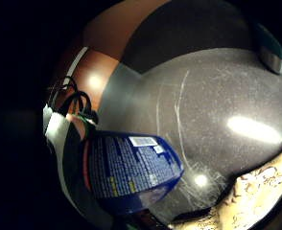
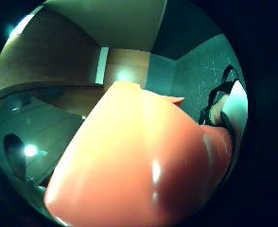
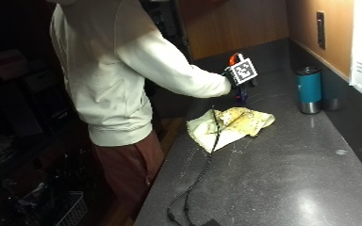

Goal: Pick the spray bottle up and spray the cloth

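In the outside view my gloved right hand (image 3: 231, 78) grips the spray bottle (image 3: 241, 94) around its neck and holds it upright just past the far edge of the cloth (image 3: 230, 123). The bottle has an orange spray head (image 2: 143, 165), which fills the thumb side palm view. Its blue labelled body (image 1: 131, 172) shows close in the little finger side palm view. The yellow patterned cloth (image 1: 261, 191) lies crumpled on the dark countertop (image 3: 281, 174). I cannot tell whether the bottle's base touches the counter.
A teal tumbler (image 3: 309, 89) stands near the back wall, right of the bottle, and it also shows as the tumbler (image 1: 270, 50) in the little finger side view. A black cable (image 3: 200, 179) runs from the hand across the cloth to the counter's front edge.
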A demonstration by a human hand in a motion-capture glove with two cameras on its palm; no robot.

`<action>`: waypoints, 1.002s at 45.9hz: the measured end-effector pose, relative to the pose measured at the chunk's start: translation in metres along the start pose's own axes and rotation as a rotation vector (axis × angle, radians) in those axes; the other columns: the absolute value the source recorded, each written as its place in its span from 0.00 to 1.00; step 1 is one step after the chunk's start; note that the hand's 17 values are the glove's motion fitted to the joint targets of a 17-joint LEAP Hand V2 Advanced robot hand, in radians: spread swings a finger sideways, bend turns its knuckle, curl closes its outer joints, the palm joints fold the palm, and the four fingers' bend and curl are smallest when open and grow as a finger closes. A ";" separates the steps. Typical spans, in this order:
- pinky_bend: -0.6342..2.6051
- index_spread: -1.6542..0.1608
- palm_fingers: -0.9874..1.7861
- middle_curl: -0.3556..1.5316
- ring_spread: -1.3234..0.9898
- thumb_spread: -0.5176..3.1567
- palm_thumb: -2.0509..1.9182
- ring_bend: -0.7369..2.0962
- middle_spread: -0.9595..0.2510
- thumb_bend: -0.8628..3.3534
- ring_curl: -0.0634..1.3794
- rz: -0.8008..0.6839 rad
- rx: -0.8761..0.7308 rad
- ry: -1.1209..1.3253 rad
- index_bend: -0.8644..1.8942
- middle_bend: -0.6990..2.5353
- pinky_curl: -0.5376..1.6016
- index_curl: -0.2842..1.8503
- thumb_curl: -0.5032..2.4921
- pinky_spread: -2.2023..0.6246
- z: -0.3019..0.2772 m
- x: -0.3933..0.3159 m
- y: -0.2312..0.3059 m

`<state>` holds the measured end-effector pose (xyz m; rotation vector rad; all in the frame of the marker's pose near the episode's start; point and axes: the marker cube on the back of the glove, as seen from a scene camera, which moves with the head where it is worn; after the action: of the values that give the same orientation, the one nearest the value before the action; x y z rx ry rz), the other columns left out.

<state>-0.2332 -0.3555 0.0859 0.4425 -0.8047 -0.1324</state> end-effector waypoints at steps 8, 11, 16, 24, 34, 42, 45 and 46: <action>0.29 0.84 0.83 0.43 0.50 0.21 0.76 0.43 0.72 0.20 0.32 0.017 0.059 0.023 0.46 0.36 0.42 0.38 0.43 0.73 0.019 0.014 -0.015; 0.29 0.84 0.83 0.43 0.50 0.21 0.76 0.42 0.72 0.20 0.32 0.022 0.138 -0.012 0.45 0.36 0.42 0.38 0.43 0.73 0.027 0.014 -0.029; 0.29 0.84 0.83 0.43 0.50 0.21 0.76 0.42 0.72 0.20 0.31 0.026 0.232 -0.028 0.45 0.36 0.43 0.38 0.43 0.73 0.021 0.017 -0.044; 0.31 0.80 0.71 0.41 0.51 0.29 0.73 0.40 0.72 0.19 0.30 -0.013 -0.236 0.070 0.38 0.32 0.43 0.36 0.41 0.74 0.001 0.027 0.011; 0.31 0.76 0.59 0.39 0.52 0.36 0.68 0.38 0.73 0.19 0.30 -0.074 -0.293 0.069 0.34 0.28 0.43 0.30 0.36 0.77 -0.029 0.017 0.018; 0.32 0.75 0.56 0.39 0.53 0.38 0.66 0.39 0.74 0.19 0.29 -0.089 -0.272 0.068 0.34 0.28 0.43 0.27 0.34 0.78 -0.047 0.009 0.021; 0.32 0.74 0.55 0.39 0.53 0.38 0.66 0.39 0.74 0.19 0.29 -0.095 -0.261 0.067 0.34 0.28 0.43 0.26 0.33 0.79 -0.054 0.006 0.023; 0.32 0.74 0.55 0.39 0.53 0.38 0.66 0.39 0.74 0.19 0.29 -0.098 -0.262 0.067 0.34 0.27 0.43 0.26 0.33 0.79 -0.058 0.004 0.025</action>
<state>-0.1894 -0.3150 0.0639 0.2368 -0.6884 -0.3087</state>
